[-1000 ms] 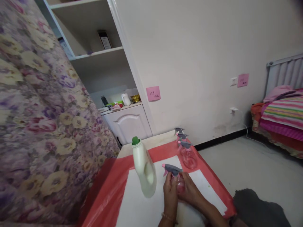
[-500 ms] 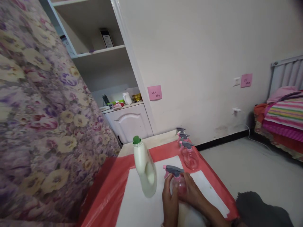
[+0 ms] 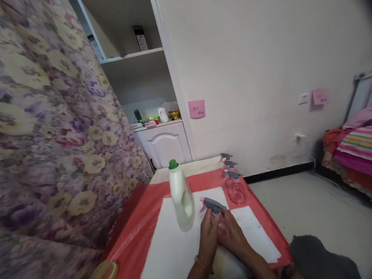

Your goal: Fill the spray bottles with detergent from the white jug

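A pink spray bottle (image 3: 221,226) with a grey and pink trigger head is clasped between both my hands, close over the white sheets on the table. From the left, my left hand (image 3: 208,229) closes around it just under the trigger head. My right hand (image 3: 232,235) wraps its other side, so much of the bottle's body is hidden. Left of my hands, a pale green jug (image 3: 183,205) with a moulded handle and a green neck insert stands upright. Several more spray bottles (image 3: 236,190) are lined up beyond my hands, along the table's right side.
Red covering (image 3: 129,228) lies over the table, with white sheets (image 3: 168,248) on top. A yellowish round object (image 3: 105,270) shows at the lower left edge. A floral curtain (image 3: 58,155) hangs on the left, and a shelved cabinet (image 3: 162,143) stands behind.
The view has shifted slightly. The held spray bottle's head tilts more, its right end lower, and both hands sit higher around its neck. The round yellowish object has come into view.
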A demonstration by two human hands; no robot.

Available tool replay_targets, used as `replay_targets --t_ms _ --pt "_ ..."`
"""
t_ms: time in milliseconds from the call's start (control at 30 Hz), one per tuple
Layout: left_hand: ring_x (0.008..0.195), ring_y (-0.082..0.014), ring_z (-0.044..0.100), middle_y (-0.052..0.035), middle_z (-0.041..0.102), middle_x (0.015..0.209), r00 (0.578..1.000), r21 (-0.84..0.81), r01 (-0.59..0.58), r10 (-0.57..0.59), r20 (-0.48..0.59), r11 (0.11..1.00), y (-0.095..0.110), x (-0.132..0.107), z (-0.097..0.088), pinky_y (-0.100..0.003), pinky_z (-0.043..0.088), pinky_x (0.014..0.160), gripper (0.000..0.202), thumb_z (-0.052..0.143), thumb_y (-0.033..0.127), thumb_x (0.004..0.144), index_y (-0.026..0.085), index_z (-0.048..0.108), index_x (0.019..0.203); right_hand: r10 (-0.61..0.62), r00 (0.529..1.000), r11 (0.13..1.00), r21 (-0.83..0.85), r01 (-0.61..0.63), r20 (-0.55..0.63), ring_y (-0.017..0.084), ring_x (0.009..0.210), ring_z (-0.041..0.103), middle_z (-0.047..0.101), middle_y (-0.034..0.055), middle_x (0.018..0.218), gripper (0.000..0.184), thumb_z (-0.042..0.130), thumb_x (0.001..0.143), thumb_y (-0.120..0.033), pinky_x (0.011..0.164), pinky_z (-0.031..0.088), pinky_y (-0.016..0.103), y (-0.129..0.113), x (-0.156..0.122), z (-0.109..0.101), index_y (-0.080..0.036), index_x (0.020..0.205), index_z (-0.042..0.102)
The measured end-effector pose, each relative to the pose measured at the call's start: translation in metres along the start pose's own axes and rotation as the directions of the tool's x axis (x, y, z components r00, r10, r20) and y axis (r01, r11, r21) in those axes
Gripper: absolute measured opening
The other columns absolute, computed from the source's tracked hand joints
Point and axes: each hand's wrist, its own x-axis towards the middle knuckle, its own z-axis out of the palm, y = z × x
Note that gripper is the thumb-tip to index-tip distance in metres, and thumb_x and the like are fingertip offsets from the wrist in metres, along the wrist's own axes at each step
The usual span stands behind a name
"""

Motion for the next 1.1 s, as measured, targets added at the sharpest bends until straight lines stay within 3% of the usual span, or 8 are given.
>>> replay_targets --t_ms 200,300,467,600,700,833,967,1100 --pt "0.096 -0.0254 0.065 -0.0069 0.072 0.098 0.999 -0.017 0.016 -0.017 -0.050 1.000 -0.005 -0.008 -0.012 -0.035 0.050 0.087 0.029 0.057 0.042 0.087 0.018 0.066 0.100 -0.094 0.995 0.986 -0.133 0.099 0.038 0.026 0.086 0.064 0.064 0.0081 0.095 0.036 0.058 0.072 -0.020 0.079 0.053 0.042 -0.001 -0.007 0.009 -0.018 0.108 0.054" --pt "0.094 -0.0271 0.066 -0.0080 0.073 0.096 0.989 -0.021 0.045 -0.048 -0.142 0.999 -0.013 -0.011 -0.011 -0.036 0.050 0.087 0.033 0.062 0.046 0.082 0.017 0.067 0.097 -0.106 0.994 0.975 -0.195 0.111 0.032 0.028 0.089 0.063 0.064 0.0097 0.098 0.038 0.058 0.073 -0.019 0.081 0.052 0.043 0.000 -0.012 0.014 -0.019 0.111 0.054" --pt "0.102 -0.0310 0.065 -0.0107 0.074 0.101 0.928 -0.062 0.132 -0.145 -0.342 0.989 -0.024 -0.012 -0.005 -0.039 0.049 0.092 0.042 0.069 0.049 0.071 0.017 0.068 0.098 -0.093 0.996 0.960 -0.267 0.086 -0.012 0.027 0.084 0.063 0.065 0.0096 0.093 0.021 0.054 0.082 -0.022 0.077 0.051 0.041 -0.006 -0.016 0.021 -0.021 0.103 0.058" --pt "0.106 -0.0315 0.064 -0.0113 0.073 0.105 0.948 -0.075 0.139 -0.155 -0.279 0.987 -0.027 -0.012 -0.007 -0.039 0.047 0.097 0.042 0.069 0.050 0.072 0.017 0.068 0.099 -0.088 0.996 0.962 -0.263 0.077 -0.030 0.026 0.082 0.062 0.063 0.0085 0.090 0.021 0.056 0.081 -0.021 0.075 0.052 0.040 -0.003 -0.017 0.026 -0.021 0.102 0.057" --pt "0.109 -0.0299 0.062 -0.0109 0.072 0.110 0.983 -0.062 0.090 -0.098 -0.153 0.994 -0.024 -0.012 -0.013 -0.039 0.045 0.099 0.040 0.064 0.048 0.079 0.017 0.067 0.104 -0.068 0.998 0.982 -0.178 0.068 0.005 0.027 0.089 0.063 0.063 0.0101 0.099 0.041 0.063 0.073 -0.022 0.080 0.053 0.043 0.004 -0.016 0.026 -0.020 0.113 0.053" --pt "0.106 -0.0273 0.063 -0.0088 0.071 0.110 0.998 -0.062 0.031 -0.034 -0.054 0.998 -0.020 -0.014 -0.017 -0.037 0.047 0.097 0.035 0.059 0.044 0.086 0.018 0.066 0.109 0.000 0.993 1.000 -0.024 0.003 0.121 0.029 0.099 0.063 0.062 0.0099 0.110 0.067 0.075 0.059 -0.023 0.086 0.053 0.043 0.009 -0.015 0.018 -0.021 0.121 0.051" --pt "0.095 -0.0259 0.065 -0.0065 0.072 0.096 0.994 -0.067 0.038 -0.044 -0.104 0.997 -0.021 -0.014 -0.014 -0.035 0.050 0.088 0.031 0.063 0.045 0.083 0.018 0.068 0.099 0.022 0.989 0.999 0.028 -0.026 0.143 0.028 0.099 0.064 0.064 0.0083 0.108 0.059 0.072 0.063 -0.024 0.086 0.054 0.042 0.004 -0.015 0.010 -0.021 0.119 0.054" --pt "0.089 -0.0251 0.065 -0.0056 0.071 0.088 0.983 -0.033 0.034 -0.040 -0.182 0.999 -0.024 -0.013 -0.011 -0.035 0.052 0.084 0.031 0.065 0.047 0.081 0.018 0.068 0.092 0.020 0.996 0.999 -0.044 -0.016 0.085 0.028 0.098 0.064 0.065 0.0073 0.106 0.050 0.066 0.067 -0.023 0.087 0.053 0.042 -0.002 -0.016 0.010 -0.023 0.116 0.055"
